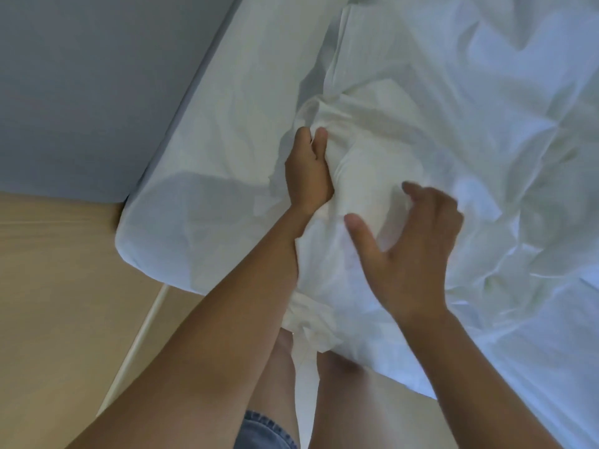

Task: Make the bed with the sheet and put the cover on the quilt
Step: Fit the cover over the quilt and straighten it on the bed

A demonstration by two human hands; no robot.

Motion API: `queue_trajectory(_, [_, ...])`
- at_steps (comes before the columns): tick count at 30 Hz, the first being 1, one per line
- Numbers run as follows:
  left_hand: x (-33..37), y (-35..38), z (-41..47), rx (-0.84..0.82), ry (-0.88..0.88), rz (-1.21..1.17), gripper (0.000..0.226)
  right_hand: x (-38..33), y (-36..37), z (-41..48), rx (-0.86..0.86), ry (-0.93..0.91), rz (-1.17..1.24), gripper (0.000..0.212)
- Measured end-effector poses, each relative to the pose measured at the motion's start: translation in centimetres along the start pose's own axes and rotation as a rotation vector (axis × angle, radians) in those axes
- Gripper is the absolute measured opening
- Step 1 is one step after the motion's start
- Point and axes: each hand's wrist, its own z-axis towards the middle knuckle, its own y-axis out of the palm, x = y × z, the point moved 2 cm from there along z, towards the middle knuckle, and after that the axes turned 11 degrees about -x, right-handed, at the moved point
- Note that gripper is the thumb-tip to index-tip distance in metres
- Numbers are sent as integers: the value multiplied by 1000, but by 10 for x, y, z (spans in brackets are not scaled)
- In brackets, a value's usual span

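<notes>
On my far left I see a grey wall [81, 92] and below it the wooden floor [58, 303], both meeting the corner of the bed. The sheet [201, 176] lies stretched over that corner of the mattress [162, 247], smooth on the side face and lightly creased on top. Just to the right of it the left grip [308, 176] reaches forward with its fingers and thumb curled tight into a bunched cloth [366, 157], a white roll lying near the bed's left edge. I cannot tell whether this is the quilt or its cover. One end of the cloth trails off the bed's near edge, down by my knees. Further right the right grip [415, 254] is wide open over the same roll, fingers spread and holding nothing. Its fingertips are blurred, so I cannot tell if they touch the cloth. Beyond it, crumpled white bedding [492, 131] covers the rest of the bed to the right edge.
</notes>
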Motion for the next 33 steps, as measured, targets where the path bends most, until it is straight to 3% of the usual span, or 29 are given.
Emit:
queue_trajectory(2, [-5, 1, 4, 25, 6, -9, 41, 2, 12, -19, -52, 54, -159, 79])
queue_trajectory(5, [-13, -4, 7, 18, -5, 100, 35, 16, 21, -22, -81, 61, -285, 54])
queue_trajectory(9, [-3, -13, 1, -128, 4, 453, 30, 22, 16, -15, -132, 67, -232, 29])
queue_trajectory(12, [7, -31, -41, -84, -113, 460, 36, 28, 12, -14, -209, 80, -124, 19])
queue_trajectory(15, [15, -27, -99, -442, -271, 285, 37, 27, 11, -22, -180, -6, -49, 19])
queue_trajectory(17, [14, -15, -111, -609, -304, 211, 43, 29, 14, -33, -177, -16, 64, 27])
queue_trajectory(19, [10, -7, -106, -642, -334, 237, 64, 36, 13, -46, -152, 7, 188, 35])
queue_trajectory(22, [5, 3, -99, -658, -415, 199, 63, 56, 1, -72, 95, 215, 271, 46])
queue_trajectory(25, [6, 10, -103, -697, -395, 159, 52, 90, -11, -94, 389, 796, 478, 78])
queue_trajectory(27, [9, 20, -112, -670, -389, 129, 44, 112, -8, -104, 380, 1200, 781, 100])
queue_trajectory(28, [7, 22, -115, -620, -393, 113, 36, 116, 0, -102, 335, 1241, 970, 107])
queue_trajectory(30, [13, 27, -126, -542, -393, 116, 17, 121, 16, -96, 308, 1075, 1313, 105])
queue_trajectory(33, [27, 33, -132, -492, -415, 65, 21, 126, 26, -78, 274, 854, 1439, 76])
